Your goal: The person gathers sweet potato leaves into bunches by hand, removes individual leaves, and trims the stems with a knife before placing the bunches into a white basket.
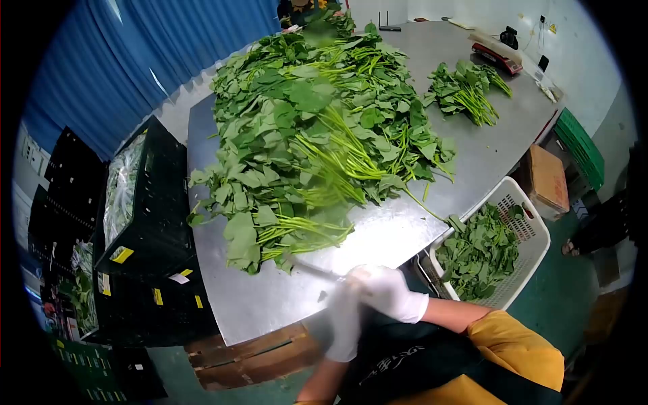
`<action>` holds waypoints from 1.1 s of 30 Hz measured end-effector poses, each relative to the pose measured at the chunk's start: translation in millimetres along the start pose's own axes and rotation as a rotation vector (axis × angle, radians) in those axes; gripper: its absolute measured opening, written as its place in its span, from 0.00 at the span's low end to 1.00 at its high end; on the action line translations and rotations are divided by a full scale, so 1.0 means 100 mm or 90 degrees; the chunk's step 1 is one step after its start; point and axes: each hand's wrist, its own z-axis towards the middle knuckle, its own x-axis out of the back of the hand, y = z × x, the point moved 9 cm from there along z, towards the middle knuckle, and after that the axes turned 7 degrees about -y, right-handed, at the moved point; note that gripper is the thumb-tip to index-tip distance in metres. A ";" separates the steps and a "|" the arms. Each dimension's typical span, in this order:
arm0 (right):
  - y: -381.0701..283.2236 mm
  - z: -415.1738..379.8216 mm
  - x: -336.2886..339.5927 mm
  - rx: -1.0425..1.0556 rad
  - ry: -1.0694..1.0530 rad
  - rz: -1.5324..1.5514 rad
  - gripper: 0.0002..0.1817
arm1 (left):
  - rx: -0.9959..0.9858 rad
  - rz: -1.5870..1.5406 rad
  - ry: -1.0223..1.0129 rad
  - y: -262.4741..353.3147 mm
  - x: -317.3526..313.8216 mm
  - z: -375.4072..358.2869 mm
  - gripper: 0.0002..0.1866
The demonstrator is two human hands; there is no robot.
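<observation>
Both my hands wear white gloves and meet at the front edge of the metal table (pixel 270 307). My left hand (pixel 344 322) is smeared by motion, so its fingers do not show clearly. Against it, my right hand (pixel 393 294) is closed; what it holds is hidden. A thin, blurred grey strip (pixel 314 271) stretches up and left from the hands; its kind cannot be made out. Just beyond lies a bunch of leafy green stems (pixel 287 236), at the near end of a large heap of leafy greens (pixel 324 121).
A white plastic basket (pixel 536 253) holding leafy greens stands at the table's right. A smaller bunch (pixel 469 94) lies near a red scale (pixel 497 58). Black crates (pixel 152 216) are stacked left. A cardboard box (pixel 253 358) sits below; part of another person (pixel 601 226) shows right.
</observation>
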 end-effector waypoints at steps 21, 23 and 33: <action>0.73 1.18 2.34 -0.015 0.484 0.078 0.10 | 0.224 0.197 0.376 -0.91 1.87 -0.41 0.22; 0.89 1.16 2.23 -0.109 0.356 0.045 0.09 | 0.216 0.183 0.368 -0.97 1.88 -0.41 0.23; 0.65 0.84 1.85 -0.085 0.334 -0.393 0.11 | 0.079 0.442 0.478 -0.30 1.91 -0.52 0.23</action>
